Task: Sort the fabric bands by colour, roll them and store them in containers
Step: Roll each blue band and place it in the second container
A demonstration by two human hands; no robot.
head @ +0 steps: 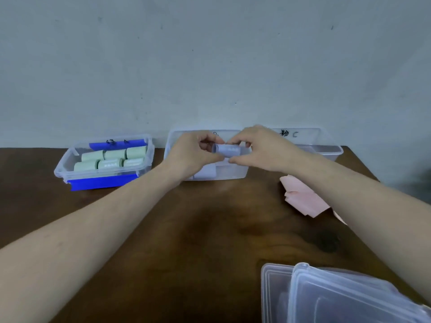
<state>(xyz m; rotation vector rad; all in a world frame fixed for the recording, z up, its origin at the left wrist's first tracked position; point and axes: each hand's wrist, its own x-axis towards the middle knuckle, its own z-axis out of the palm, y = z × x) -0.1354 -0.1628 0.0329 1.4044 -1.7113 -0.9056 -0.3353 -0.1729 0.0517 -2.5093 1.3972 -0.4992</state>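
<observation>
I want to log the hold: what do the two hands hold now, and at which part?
Both hands hold one rolled pale blue band above the middle container: left hand pinches its left end, right hand grips its right part.

A plain indoor work corner: a dark wooden surface (210, 229) set against a bare, scuffed wall (210, 54) (pale grey-green) beyond the hands.
</observation>
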